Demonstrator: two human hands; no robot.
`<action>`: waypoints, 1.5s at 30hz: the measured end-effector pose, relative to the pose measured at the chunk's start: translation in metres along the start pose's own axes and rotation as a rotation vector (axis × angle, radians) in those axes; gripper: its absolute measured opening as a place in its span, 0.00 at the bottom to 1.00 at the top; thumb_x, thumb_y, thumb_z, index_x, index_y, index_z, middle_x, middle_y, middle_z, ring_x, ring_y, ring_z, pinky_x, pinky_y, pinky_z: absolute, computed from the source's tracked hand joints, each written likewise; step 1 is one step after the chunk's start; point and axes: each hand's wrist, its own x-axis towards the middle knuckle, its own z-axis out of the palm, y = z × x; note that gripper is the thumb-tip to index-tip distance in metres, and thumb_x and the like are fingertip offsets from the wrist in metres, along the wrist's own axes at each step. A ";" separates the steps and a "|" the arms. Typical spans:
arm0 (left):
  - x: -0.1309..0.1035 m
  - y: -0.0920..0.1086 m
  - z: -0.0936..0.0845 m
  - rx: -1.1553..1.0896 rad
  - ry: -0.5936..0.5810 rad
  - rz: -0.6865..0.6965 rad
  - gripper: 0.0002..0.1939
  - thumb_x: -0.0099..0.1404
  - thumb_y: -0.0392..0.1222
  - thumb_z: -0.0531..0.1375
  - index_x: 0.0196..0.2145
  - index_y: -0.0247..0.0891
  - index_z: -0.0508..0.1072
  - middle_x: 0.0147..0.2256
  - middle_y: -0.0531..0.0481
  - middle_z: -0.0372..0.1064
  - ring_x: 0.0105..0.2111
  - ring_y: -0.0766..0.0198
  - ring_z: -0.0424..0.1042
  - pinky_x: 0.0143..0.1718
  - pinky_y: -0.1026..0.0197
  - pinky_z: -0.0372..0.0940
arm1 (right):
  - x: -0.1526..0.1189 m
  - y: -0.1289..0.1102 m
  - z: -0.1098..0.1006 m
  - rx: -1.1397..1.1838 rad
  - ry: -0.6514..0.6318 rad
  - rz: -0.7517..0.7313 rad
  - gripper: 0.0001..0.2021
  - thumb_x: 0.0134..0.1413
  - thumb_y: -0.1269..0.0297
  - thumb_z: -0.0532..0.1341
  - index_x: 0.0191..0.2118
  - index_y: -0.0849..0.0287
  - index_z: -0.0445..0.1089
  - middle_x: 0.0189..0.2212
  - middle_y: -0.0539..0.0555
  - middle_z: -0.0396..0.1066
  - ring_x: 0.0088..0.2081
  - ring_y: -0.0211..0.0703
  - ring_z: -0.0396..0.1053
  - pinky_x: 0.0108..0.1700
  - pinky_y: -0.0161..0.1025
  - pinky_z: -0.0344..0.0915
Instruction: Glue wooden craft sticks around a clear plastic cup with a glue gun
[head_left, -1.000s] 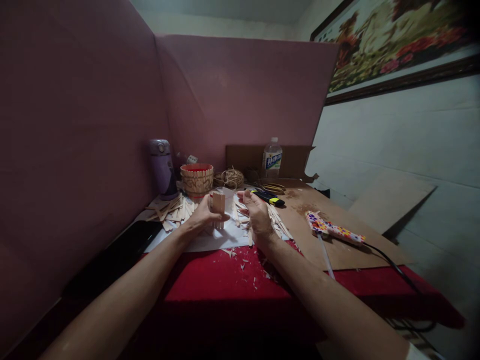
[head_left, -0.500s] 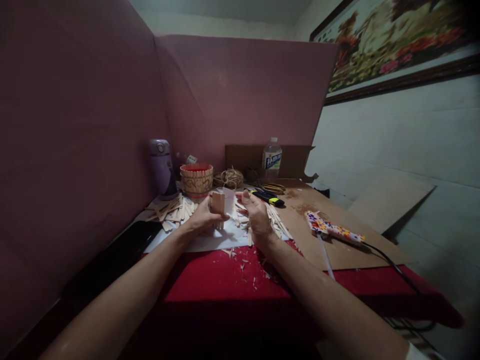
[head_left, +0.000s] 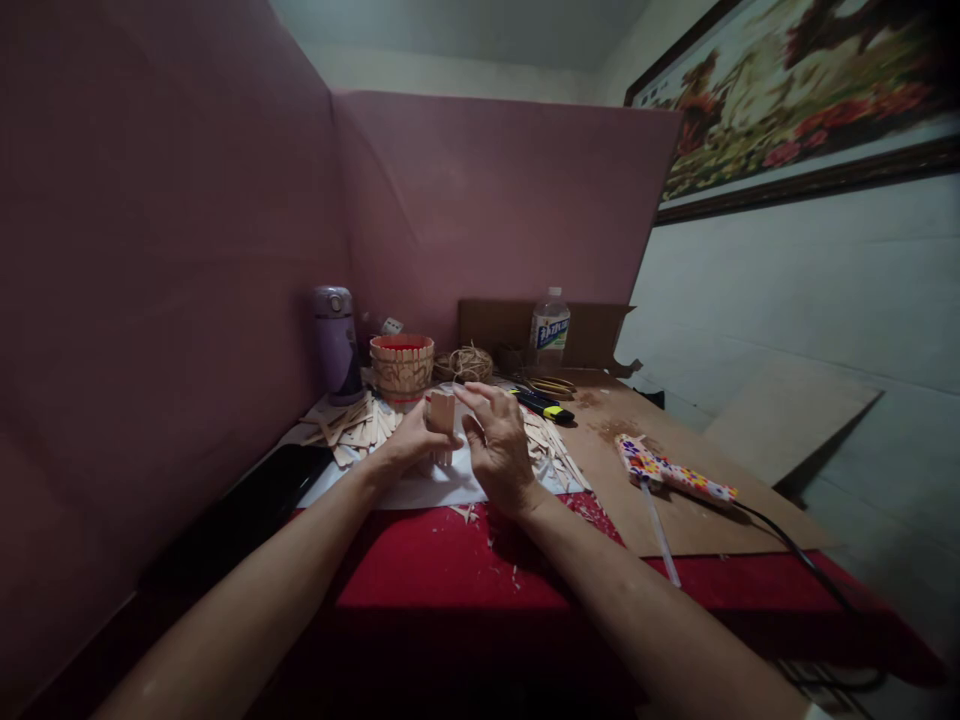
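Observation:
In my left hand point(head_left: 415, 437) is a small piece built of wooden craft sticks point(head_left: 442, 411), held upright above the white paper point(head_left: 431, 490). Its thumb lies across the near face of the sticks. My right hand point(head_left: 496, 445) is just to the right of the piece. Its fingers reach toward the top edge and its thumb stands apart from them; I see nothing held in it. Loose craft sticks point(head_left: 358, 430) lie on the paper to the left, and more sticks point(head_left: 553, 452) lie to the right, partly behind my right hand.
Behind stand a purple flask point(head_left: 337, 345), a stick-covered pot point(head_left: 402, 370), a twine bundle point(head_left: 469, 363) and a plastic bottle point(head_left: 550, 335). A utility knife point(head_left: 541, 405) and scissors point(head_left: 551, 387) lie right of them. A flowered glue gun point(head_left: 671, 470) with a cord rests on cardboard point(head_left: 712, 525).
My right hand has moved left, closer to the stick piece, and its fingers have gone from curled to stretched out. The whole view has shifted slightly.

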 end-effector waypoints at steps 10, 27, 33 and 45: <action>0.002 -0.003 -0.001 -0.065 0.032 -0.007 0.29 0.35 0.33 0.71 0.39 0.35 0.70 0.34 0.49 0.72 0.35 0.58 0.70 0.37 0.59 0.64 | 0.001 0.000 0.003 -0.025 -0.056 -0.082 0.20 0.60 0.68 0.52 0.57 0.62 0.66 0.51 0.60 0.70 0.53 0.52 0.60 0.58 0.51 0.56; -0.020 0.020 0.017 -0.363 0.004 -0.273 0.27 0.52 0.53 0.67 0.50 0.45 0.73 0.47 0.47 0.70 0.39 0.55 0.72 0.27 0.60 0.69 | 0.004 0.003 -0.006 0.291 -0.134 0.115 0.18 0.62 0.60 0.53 0.54 0.54 0.70 0.58 0.58 0.65 0.60 0.48 0.60 0.63 0.53 0.53; -0.019 0.023 0.020 -0.477 0.003 -0.329 0.28 0.52 0.54 0.66 0.50 0.44 0.73 0.40 0.45 0.73 0.32 0.57 0.72 0.27 0.56 0.70 | 0.003 -0.003 -0.013 0.431 -0.185 0.173 0.19 0.60 0.57 0.58 0.55 0.53 0.70 0.59 0.58 0.64 0.61 0.48 0.59 0.64 0.52 0.52; -0.024 0.026 0.030 -0.489 0.089 -0.276 0.26 0.56 0.54 0.63 0.50 0.41 0.71 0.40 0.46 0.73 0.33 0.56 0.73 0.24 0.59 0.70 | -0.001 -0.003 -0.005 0.375 -0.151 0.146 0.22 0.56 0.54 0.62 0.56 0.54 0.68 0.58 0.60 0.65 0.60 0.50 0.60 0.63 0.52 0.54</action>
